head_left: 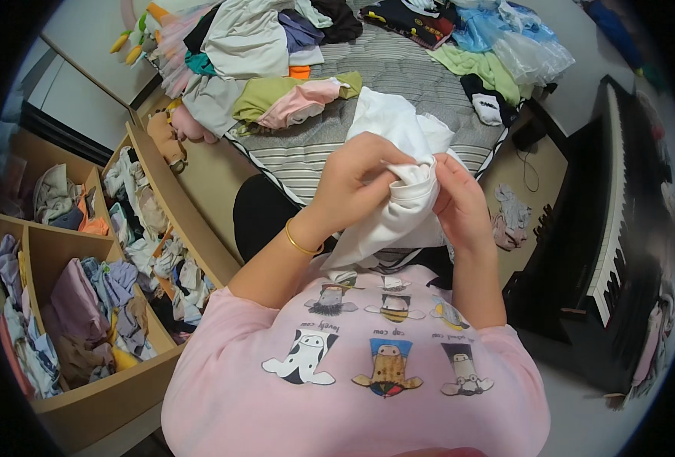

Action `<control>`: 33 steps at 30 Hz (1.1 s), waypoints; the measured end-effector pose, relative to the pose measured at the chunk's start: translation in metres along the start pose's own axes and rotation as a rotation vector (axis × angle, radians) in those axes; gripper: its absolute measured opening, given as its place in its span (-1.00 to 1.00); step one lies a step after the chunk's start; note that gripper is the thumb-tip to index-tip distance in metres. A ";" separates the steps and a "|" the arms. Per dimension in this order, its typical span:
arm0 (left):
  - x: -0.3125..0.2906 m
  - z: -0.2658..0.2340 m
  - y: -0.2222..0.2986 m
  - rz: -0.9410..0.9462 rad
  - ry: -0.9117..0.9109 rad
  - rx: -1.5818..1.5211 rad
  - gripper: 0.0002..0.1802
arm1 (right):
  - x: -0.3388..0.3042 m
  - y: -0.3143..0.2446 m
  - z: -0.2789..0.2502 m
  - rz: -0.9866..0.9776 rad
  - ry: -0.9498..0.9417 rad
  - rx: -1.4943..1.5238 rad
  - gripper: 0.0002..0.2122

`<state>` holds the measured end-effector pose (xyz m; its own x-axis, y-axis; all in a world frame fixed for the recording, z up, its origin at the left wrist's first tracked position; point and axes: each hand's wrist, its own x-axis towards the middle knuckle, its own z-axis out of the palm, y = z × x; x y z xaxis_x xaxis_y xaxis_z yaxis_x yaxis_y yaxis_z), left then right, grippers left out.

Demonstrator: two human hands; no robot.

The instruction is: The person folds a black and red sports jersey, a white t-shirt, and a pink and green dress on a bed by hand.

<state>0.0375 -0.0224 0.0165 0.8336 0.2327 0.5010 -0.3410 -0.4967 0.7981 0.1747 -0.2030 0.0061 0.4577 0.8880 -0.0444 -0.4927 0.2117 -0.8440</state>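
A white garment (387, 114) hangs bunched between my two hands, in front of my chest at the near edge of the mattress. My left hand (364, 183) pinches it at a gathered, folded band of cloth; a gold bangle (303, 238) circles that wrist. On the other side of the band, my right hand (459, 198) grips the same cloth with fingers and thumb closed. The rest of the garment spreads past my hands and drapes down over my lap. Its exact kind cannot be made out.
Clothes piles, including a green-and-pink garment (299, 105), lie on the striped mattress (398, 65). Open drawers (94, 392) with clothes stand at left, near plush toys (168, 141) on the floor. A black piano keyboard (607, 228) stands at right; crumpled cloth (511, 213) lies beside it.
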 end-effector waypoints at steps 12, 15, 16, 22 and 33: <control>0.018 -0.023 -0.001 -0.189 0.452 -0.663 -0.90 | -0.011 -0.009 0.013 -0.191 0.178 -0.202 -0.80; 0.012 -0.060 -0.003 -0.413 -0.053 -0.395 -0.87 | 0.002 -0.043 -0.005 -0.368 0.359 -0.047 -0.75; 0.014 -0.070 0.005 -0.517 -0.329 -0.312 -0.79 | 0.006 -0.051 -0.006 -0.351 0.336 -0.045 -0.75; 0.018 -0.025 0.021 -0.184 -0.448 -0.265 -0.71 | 0.027 -0.052 0.004 -0.209 0.214 -0.069 -0.77; 0.034 -0.007 0.036 -0.517 -0.044 -0.661 -0.69 | -0.026 -0.056 0.058 -0.935 0.147 -1.396 -0.77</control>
<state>0.0498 -0.0263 0.0647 0.9664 0.2566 0.0160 -0.0847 0.2590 0.9622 0.1473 -0.2145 0.0851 0.2935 0.6158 0.7312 0.9162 0.0370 -0.3990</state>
